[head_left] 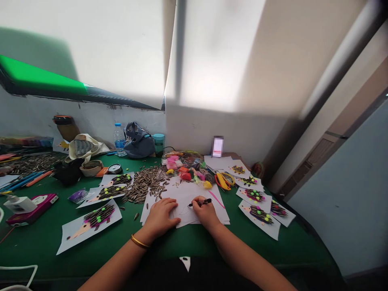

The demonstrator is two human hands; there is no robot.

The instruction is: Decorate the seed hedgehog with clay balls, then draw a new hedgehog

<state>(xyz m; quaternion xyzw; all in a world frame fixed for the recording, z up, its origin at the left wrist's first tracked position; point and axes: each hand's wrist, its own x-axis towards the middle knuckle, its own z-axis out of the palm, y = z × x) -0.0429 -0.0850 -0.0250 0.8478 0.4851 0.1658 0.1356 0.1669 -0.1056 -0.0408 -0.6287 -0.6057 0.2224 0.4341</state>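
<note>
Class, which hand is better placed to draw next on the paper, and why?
Likely the right hand: it holds the black pen, tip at the paper. The left hand rests there without a pen.

Two hands (pixel 161 214), one black pen (pixel 206 201), one bracelet (pixel 139 242), one phone (pixel 217 146), one blue bag (pixel 139 145) and eight hedgehog pictures (pixel 99 216) show.

Worktop (pixel 178 244), green-covered. Directly upon it: white paper sheets (pixel 184 194), central; sunflower seeds (pixel 142 185), heaped at their left edge; bagged coloured pieces (pixel 184 175), at their far edge; yellow-handled scissors (pixel 223 183), right; seed-covered hedgehog cards (pixel 94 220), grouped left and right; purple packet (pixel 78 196); magenta case (pixel 39 210); blue-capped bottle (pixel 119 142), upright; blue-grey bag (pixel 138 145); teal-lidded jar (pixel 159 146), beside the bag.
</note>
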